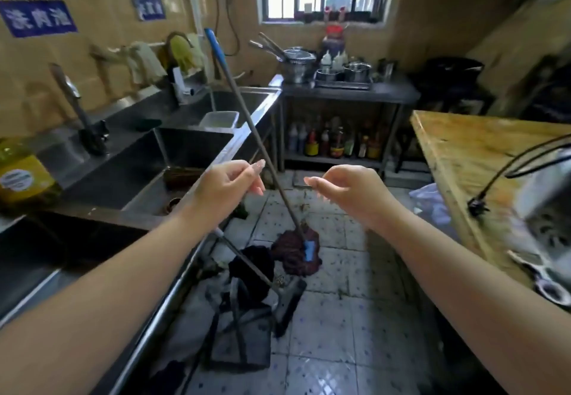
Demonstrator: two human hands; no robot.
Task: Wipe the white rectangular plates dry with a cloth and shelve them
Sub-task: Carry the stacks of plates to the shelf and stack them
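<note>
Tiled and cluttered, our kitchen shows in the single head view, so we place everything against the steel sink unit (173, 150) running along our left. Both our hands hang above the floor just beside its front edge: the left hand (230, 183) has loosely curled fingers that hold nothing, and the right hand (346, 189) likewise, fingers relaxed and empty.

We see none of the white rectangular plates, and no wiping cloth in hand; where they sit we cannot tell. Rags (145, 60) hang on the wall behind the sink unit.

As for risks, we judge the floor the worst: one mop (296, 249) leans against the sink unit's edge, with a squeegee (287, 302) lying beside it, and either could trip us while carrying plates. A hanging rag may be dirty.

Counting: two hands, one mop, one squeegee, two basins visible, one clear tub (219, 119) on the divider, one wooden table (482, 159) opposite, zero plates.
</note>
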